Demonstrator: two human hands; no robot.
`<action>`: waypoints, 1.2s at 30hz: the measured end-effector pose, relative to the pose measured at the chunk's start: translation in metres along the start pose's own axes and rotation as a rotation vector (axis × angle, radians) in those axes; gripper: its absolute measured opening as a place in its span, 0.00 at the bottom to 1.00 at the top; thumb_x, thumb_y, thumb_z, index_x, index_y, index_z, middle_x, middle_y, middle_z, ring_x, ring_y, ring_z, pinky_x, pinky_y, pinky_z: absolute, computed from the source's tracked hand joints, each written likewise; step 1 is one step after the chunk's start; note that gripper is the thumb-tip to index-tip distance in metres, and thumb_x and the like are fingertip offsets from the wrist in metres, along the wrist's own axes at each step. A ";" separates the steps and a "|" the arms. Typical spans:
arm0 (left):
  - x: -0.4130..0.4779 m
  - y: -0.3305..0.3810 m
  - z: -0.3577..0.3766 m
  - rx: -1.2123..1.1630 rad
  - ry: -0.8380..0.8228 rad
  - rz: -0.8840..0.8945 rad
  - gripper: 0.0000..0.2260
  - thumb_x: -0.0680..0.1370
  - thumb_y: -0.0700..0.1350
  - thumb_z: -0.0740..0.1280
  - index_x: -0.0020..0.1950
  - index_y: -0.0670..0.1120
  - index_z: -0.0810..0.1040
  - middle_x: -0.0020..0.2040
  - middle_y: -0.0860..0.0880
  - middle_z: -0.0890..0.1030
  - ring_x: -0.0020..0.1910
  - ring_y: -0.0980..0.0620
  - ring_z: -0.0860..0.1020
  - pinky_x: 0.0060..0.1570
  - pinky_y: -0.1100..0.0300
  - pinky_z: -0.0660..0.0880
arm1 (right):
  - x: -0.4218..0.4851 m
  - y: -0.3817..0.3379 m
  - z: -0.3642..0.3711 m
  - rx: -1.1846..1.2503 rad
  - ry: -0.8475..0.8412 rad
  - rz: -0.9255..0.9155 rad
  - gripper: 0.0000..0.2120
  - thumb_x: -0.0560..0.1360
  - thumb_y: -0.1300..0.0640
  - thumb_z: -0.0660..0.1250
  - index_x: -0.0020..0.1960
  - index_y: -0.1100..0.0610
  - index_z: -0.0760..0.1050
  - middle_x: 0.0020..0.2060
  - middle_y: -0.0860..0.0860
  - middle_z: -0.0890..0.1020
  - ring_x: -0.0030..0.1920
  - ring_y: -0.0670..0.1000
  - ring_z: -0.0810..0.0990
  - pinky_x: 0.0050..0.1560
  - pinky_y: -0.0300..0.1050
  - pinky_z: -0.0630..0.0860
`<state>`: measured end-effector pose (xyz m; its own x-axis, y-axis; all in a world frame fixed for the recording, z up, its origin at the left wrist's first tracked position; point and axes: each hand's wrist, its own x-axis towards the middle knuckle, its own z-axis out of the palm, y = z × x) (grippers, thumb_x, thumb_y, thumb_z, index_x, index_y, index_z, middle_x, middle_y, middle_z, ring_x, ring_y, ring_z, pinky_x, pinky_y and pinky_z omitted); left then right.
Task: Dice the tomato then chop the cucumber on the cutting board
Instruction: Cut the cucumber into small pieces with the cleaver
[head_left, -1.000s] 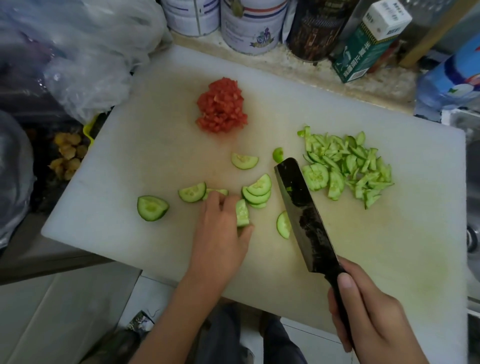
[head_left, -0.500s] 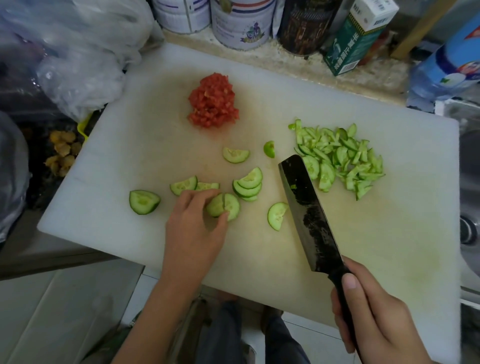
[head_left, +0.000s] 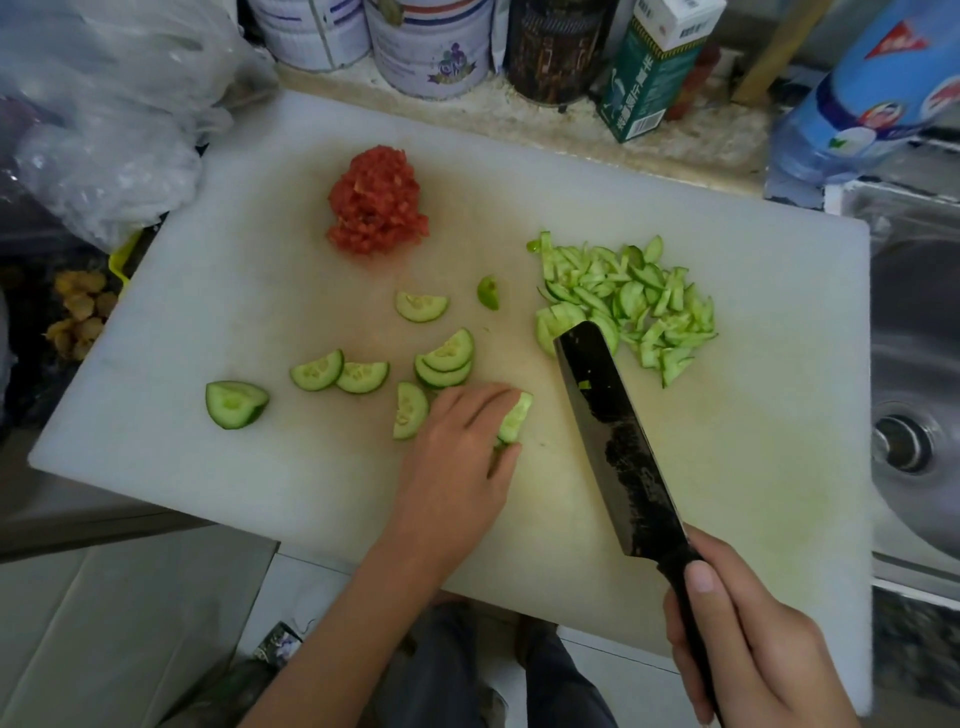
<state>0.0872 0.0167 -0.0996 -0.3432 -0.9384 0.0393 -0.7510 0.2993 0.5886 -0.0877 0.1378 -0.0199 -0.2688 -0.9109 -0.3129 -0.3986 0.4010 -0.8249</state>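
Setting: a home kitchen. A white cutting board (head_left: 234, 291) carrying diced tomato (head_left: 376, 202) and cut cucumber (head_left: 623, 296) lies just beside a stainless steel sink (head_left: 914, 322), its drain (head_left: 898, 441) in view. Tins (head_left: 431, 47), a green carton (head_left: 649, 78) and a blue-labelled bottle (head_left: 872, 104) stand crowded behind the board; plastic bags (head_left: 104, 130) sit at the left.

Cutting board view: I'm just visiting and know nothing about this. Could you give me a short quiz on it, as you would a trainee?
1. True or false: the diced tomato lies in a heap on the cutting board.
2. What does the right hand hold? A) knife B) spoon C) peeler
3. Fill in: the left hand grips a piece of ____.

Key: 1 true; 2 A; 3 cucumber.
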 end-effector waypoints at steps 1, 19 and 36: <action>-0.001 0.000 0.000 0.014 0.011 0.006 0.21 0.72 0.40 0.74 0.65 0.43 0.77 0.60 0.49 0.79 0.60 0.52 0.70 0.60 0.65 0.64 | 0.001 0.001 -0.001 0.000 0.000 0.000 0.21 0.69 0.35 0.53 0.57 0.38 0.74 0.29 0.56 0.77 0.21 0.47 0.72 0.24 0.33 0.68; 0.000 -0.018 -0.042 0.176 0.044 -0.465 0.14 0.76 0.51 0.70 0.57 0.44 0.76 0.54 0.47 0.76 0.49 0.47 0.75 0.42 0.58 0.67 | 0.000 -0.002 0.007 0.038 -0.019 0.005 0.21 0.66 0.33 0.53 0.54 0.36 0.74 0.29 0.52 0.78 0.24 0.47 0.75 0.26 0.31 0.69; 0.000 -0.041 -0.059 0.297 -0.228 -0.081 0.14 0.65 0.36 0.72 0.48 0.43 0.74 0.45 0.48 0.75 0.43 0.44 0.74 0.38 0.56 0.65 | 0.002 0.002 0.005 0.010 -0.049 -0.062 0.19 0.70 0.35 0.50 0.56 0.36 0.72 0.31 0.54 0.78 0.21 0.46 0.72 0.26 0.33 0.69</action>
<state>0.1512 -0.0058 -0.0766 -0.3677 -0.9086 -0.1981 -0.9001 0.2942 0.3214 -0.0849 0.1365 -0.0246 -0.2000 -0.9379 -0.2836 -0.4045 0.3426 -0.8479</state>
